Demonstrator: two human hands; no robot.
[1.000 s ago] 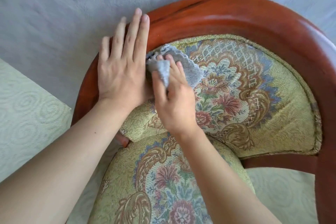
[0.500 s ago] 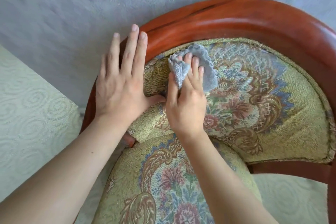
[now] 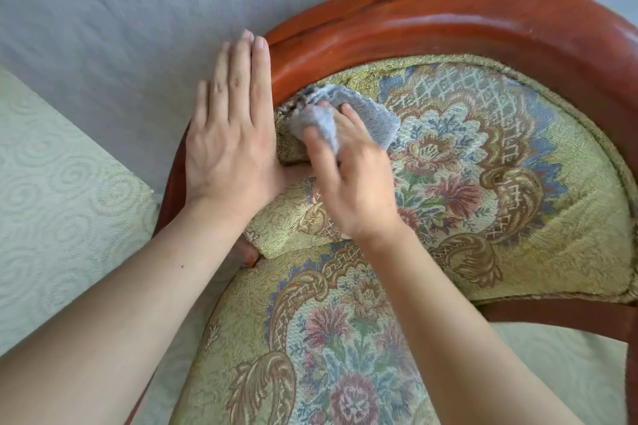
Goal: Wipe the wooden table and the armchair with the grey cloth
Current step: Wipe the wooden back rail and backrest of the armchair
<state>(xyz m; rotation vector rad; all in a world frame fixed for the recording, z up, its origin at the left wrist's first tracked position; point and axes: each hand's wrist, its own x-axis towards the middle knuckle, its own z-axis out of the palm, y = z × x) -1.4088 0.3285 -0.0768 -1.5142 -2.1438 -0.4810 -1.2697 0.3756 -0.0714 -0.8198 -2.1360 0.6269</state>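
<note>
The armchair (image 3: pixel 431 28) has a curved red-brown wooden frame and floral tapestry padding on its back and seat. My right hand (image 3: pixel 352 179) grips the bunched grey cloth (image 3: pixel 366 114) and presses it on the upper left of the padded back, close to the wooden rim. My left hand (image 3: pixel 231 134) lies flat, fingers together, on the left part of the wooden rim, its thumb tucked against the padding. The wooden table is out of view.
A grey textured wall (image 3: pixel 138 10) stands right behind the chair. Pale carpet with swirl patterns (image 3: pixel 51 200) lies to the left and shows again under the right armrest (image 3: pixel 552 314).
My right hand with the cloth has slid left along the padded back toward the wooden rim. My left hand stays pressed flat on the rim. The camera has shifted slightly.
</note>
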